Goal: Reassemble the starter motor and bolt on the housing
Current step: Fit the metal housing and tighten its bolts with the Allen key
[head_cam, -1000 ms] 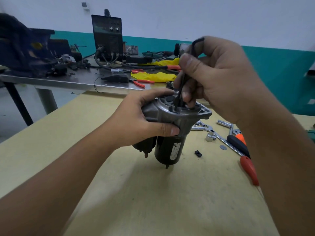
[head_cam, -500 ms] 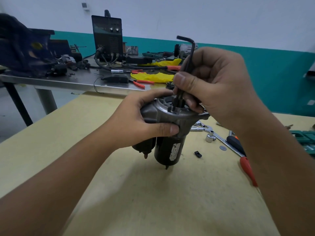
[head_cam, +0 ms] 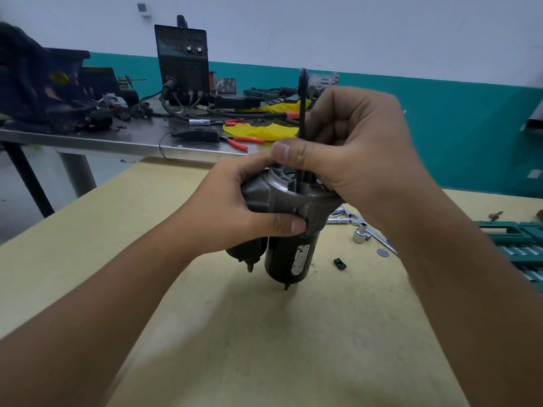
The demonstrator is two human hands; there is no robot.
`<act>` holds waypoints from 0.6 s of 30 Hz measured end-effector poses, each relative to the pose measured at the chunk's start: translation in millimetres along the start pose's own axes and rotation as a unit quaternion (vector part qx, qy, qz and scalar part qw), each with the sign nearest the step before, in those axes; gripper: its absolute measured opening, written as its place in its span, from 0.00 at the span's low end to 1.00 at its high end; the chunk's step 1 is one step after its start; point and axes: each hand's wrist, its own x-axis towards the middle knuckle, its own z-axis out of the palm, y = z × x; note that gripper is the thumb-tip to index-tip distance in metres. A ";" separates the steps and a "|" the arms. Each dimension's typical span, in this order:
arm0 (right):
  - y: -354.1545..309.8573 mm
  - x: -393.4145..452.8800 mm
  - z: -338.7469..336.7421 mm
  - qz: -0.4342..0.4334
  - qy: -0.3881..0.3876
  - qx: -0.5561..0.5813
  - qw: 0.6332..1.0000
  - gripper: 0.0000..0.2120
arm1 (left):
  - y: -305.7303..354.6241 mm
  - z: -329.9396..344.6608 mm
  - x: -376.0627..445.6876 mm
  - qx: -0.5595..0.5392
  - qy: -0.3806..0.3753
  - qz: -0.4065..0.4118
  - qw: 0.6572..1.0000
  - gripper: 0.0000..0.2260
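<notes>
Left grip: my left hand [head_cam: 235, 212] is wrapped around the grey housing [head_cam: 282, 198] of the starter motor [head_cam: 289, 254], thumb pressed on its near face.
Right grip: my right hand [head_cam: 352, 154] is curled around a black hex key [head_cam: 302, 118], which I pinch between thumb and fingers.
Hex key: it stands about upright, its lower end down inside the open top of the housing; its top is blurred.
Starter motor: I hold it upright over the yellow table [head_cam: 264, 333], housing uppermost, black body and solenoid [head_cam: 249, 251] pointing down. I cannot tell whether its lower tip touches the table.
Beside the motor: a silver socket [head_cam: 360, 235], a small black piece [head_cam: 339, 263] and a grey washer [head_cam: 383, 252] lie to its right.
Far right: a green tool case [head_cam: 517, 245].
Behind: a metal table [head_cam: 141, 142] with a black welding machine [head_cam: 182, 60], red-handled pliers [head_cam: 239, 141] and yellow cloth [head_cam: 261, 131].
</notes>
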 end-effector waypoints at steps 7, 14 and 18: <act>-3.1 1.6 -14.5 0.060 -0.095 0.058 0.992 0.06 | 1.9 -1.2 0.1 0.005 -0.004 -0.006 1.000 0.31; 0.6 1.8 -5.8 0.061 -0.008 0.044 0.997 0.14 | 4.9 3.7 0.1 0.023 0.010 0.004 1.000 0.29; -2.6 3.7 -16.1 0.078 -0.074 0.081 0.991 0.09 | 3.5 3.0 0.3 0.026 0.007 0.006 1.000 0.32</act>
